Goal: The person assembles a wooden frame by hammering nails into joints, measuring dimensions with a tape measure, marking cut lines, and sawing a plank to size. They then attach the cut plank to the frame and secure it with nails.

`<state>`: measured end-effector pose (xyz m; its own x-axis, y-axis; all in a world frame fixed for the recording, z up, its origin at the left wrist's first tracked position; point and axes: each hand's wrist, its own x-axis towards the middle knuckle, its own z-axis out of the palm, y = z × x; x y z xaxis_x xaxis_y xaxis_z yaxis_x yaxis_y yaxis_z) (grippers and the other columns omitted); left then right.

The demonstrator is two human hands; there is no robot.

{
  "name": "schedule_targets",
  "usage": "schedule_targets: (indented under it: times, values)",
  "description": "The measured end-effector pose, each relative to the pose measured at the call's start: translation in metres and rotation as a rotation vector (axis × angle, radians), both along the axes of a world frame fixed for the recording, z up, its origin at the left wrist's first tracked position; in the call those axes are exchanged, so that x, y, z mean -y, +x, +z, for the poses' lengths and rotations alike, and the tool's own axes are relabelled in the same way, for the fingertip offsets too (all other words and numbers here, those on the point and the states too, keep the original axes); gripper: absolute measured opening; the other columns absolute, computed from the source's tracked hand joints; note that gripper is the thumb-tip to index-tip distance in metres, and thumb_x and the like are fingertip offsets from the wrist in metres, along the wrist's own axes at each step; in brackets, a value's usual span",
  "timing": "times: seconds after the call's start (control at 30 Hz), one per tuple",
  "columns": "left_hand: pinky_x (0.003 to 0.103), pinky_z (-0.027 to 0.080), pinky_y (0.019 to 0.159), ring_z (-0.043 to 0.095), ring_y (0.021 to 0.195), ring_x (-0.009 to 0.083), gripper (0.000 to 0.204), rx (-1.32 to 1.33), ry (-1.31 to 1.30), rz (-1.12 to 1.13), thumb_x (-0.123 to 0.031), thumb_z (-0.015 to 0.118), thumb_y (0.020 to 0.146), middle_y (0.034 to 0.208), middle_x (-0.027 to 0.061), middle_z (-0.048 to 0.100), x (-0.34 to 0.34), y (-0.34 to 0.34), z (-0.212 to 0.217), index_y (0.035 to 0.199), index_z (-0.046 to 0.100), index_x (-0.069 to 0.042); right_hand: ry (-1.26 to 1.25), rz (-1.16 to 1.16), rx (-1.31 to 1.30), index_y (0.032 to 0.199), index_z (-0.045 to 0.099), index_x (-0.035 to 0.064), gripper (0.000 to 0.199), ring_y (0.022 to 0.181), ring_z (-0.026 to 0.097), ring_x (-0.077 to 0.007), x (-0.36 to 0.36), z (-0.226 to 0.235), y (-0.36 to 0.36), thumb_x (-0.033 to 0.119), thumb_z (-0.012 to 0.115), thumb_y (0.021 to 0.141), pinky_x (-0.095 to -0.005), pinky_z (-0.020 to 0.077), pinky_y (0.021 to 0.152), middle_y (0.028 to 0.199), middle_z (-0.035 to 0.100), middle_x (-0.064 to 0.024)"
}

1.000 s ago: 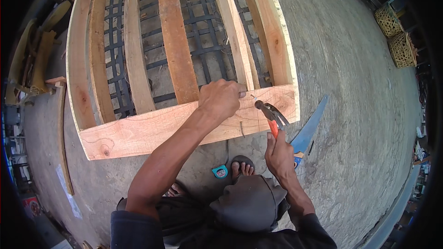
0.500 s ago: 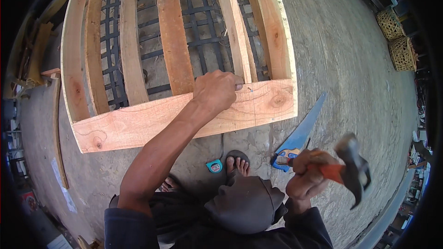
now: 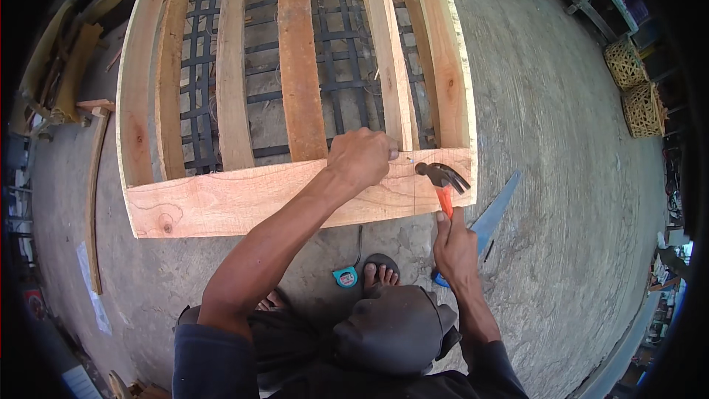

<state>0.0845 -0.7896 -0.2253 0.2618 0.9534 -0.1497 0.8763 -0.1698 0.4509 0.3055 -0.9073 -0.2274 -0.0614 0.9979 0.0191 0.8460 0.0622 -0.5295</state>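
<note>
Wooden frame (image 3: 295, 89): five slats, one crossboard (image 3: 244, 203). Left hand (image 3: 360, 159) pinches nail; right hand (image 3: 454, 244) grips one hammer (image 3: 442, 181).

Concrete floor (image 3: 561, 177), grey and rough, runs across the whole view. A handsaw (image 3: 493, 214) with a blue handle lies flat on it, right of the frame's near corner. A small teal tape measure (image 3: 345, 276) sits on the floor just beside a sandalled foot (image 3: 381, 272). Two woven baskets (image 3: 636, 89) stand near each other at the far right. Loose timber offcuts (image 3: 74, 89) lie at the left edge, with one thin curved strip (image 3: 93, 207) on the floor nearby.
</note>
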Motion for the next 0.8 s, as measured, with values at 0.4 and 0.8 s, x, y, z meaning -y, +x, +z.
schedule_targets:
  times: [0.4, 0.8]
  values:
    - [0.036, 0.050, 0.045, 0.065, 0.052, 0.0231, 0.009, -0.019, 0.783, 0.258, -0.014, 0.065, 0.088, 0.062, 0.0079, 0.063, 0.003, -0.009, -0.048, 0.082, 0.059, -0.009, 0.109, 0.083, -0.834, 0.094, 0.049, 0.0003, 0.023, 0.054, 0.053, -0.0295, 0.023, -0.002, 0.038, 0.023, 0.051, 0.099, -0.0413, 0.0492, 0.058, 0.064, 0.052, -0.0159]
    - [0.041, 0.055, 0.050, 0.070, 0.060, 0.0294, 0.008, -0.006, 0.576, 0.293, -0.010, 0.055, 0.089, 0.076, 0.0149, 0.070, -0.006, -0.007, -0.045, 0.088, 0.060, -0.004, 0.241, 0.151, 0.109, 0.098, 0.048, 0.0014, 0.026, 0.055, 0.058, -0.0425, -0.011, -0.009, 0.005, 0.027, 0.053, 0.100, -0.0422, 0.0472, 0.050, 0.073, 0.059, -0.0233]
